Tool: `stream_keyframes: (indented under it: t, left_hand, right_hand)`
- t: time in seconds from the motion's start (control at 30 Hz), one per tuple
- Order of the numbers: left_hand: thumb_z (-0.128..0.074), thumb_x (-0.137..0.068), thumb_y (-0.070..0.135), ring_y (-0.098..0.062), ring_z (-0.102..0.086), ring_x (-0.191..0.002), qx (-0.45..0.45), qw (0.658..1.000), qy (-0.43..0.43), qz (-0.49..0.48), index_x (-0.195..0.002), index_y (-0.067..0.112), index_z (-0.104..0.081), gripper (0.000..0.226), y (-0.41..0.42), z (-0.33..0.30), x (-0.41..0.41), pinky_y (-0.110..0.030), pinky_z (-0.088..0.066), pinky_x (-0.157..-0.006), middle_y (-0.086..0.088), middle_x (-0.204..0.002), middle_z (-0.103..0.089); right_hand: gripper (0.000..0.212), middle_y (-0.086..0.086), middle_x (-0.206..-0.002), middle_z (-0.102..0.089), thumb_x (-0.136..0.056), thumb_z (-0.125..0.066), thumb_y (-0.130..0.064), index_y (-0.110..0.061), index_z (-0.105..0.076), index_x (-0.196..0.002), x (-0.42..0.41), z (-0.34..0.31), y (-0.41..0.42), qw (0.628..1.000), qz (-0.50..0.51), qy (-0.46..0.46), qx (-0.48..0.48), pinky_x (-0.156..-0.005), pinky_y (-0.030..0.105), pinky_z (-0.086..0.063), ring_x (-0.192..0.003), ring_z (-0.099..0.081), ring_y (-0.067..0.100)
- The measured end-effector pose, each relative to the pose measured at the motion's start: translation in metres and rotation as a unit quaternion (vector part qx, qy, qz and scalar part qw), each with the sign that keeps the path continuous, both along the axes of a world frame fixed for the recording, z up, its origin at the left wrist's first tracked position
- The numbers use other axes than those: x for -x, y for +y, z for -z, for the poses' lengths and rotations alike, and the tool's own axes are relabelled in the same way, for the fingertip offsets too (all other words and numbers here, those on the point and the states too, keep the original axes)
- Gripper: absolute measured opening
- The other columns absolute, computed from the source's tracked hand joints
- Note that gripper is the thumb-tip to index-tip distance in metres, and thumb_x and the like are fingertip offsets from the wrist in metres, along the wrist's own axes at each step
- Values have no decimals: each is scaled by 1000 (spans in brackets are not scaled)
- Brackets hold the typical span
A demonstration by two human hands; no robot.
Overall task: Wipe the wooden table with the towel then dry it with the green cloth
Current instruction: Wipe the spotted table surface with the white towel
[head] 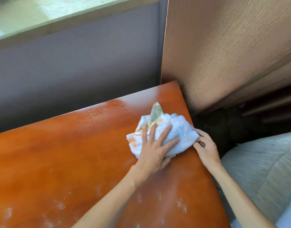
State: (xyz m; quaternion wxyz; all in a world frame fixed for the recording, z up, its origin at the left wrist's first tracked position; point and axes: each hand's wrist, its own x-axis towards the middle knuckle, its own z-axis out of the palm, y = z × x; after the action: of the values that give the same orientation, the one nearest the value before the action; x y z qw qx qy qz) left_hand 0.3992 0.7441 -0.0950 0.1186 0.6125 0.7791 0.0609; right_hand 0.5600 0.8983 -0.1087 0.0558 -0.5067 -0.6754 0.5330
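A crumpled white towel (177, 129) with coloured print lies near the right edge of the glossy reddish wooden table (59, 153). My left hand (155, 148) presses flat on the towel, fingers spread and straight. At the table's right edge my right hand (205, 145) pinches the towel's corner with curled fingers. White wet or soapy specks dot the tabletop toward the front and the back. No green cloth is in view.
A grey wall (75, 63) runs behind the table, with a window ledge (42, 23) above it. A brown wood-grain panel (223, 46) stands against the table's far right corner. A grey-white cushion (265, 170) sits to the right, beyond a dark gap.
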Motion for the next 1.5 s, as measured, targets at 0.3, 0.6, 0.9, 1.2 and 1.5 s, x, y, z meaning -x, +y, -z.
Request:
stream_keyframes:
  t: [0.3, 0.6, 0.9, 1.2, 1.5]
  left_hand:
    - [-64, -75, 67, -48, -25, -142, 25, 998, -2, -61, -148, 47, -39, 80, 71, 4, 74, -71, -21, -107, -5, -164, -23]
    - [-60, -82, 60, -47, -29, -134, 64, 980, -4, -190, -151, 46, -28, 78, 124, -8, 60, -63, -32, -105, -6, -165, -11]
    - [-52, -82, 74, -50, -38, -124, 79, 975, -78, -193, -156, 43, -18, 87, 40, -12, -89, -57, -40, -94, -17, -161, -20]
    - [-67, -71, 68, -44, -50, -117, 46, 959, -51, -275, -148, 46, -33, 87, -7, -6, -137, -51, -47, -81, -10, -156, -35]
    - [-66, -77, 59, -44, -37, -128, 92, 853, -39, -511, -149, 49, -33, 80, -145, -12, -11, -55, -37, -98, -2, -164, -17]
  right_hand:
    - [28, -21, -120, -60, -97, -46, 3, -13, -68, -106, -4, 7, 0, 995, 65, 50, 54, -87, 4, -44, -104, -57, -19]
    - [25, -19, -111, -67, -98, -56, -18, -41, -63, -105, -26, 2, -6, 988, 117, 37, 97, -86, 18, -51, -101, -64, -8]
    - [23, 1, -119, -67, -104, -45, -18, -21, -62, -120, -53, -5, -21, 972, 175, 57, 143, -100, 34, -50, -112, -64, 14]
    - [25, -6, -126, -59, -102, -42, -27, -33, -55, -123, -59, -15, -43, 998, 23, -47, -36, -94, 33, -46, -117, -55, 13]
    - [56, -6, -166, -5, -100, -45, -45, -38, -27, -152, -22, -4, -85, 932, -215, -225, -186, -119, 59, -8, -150, -2, 37]
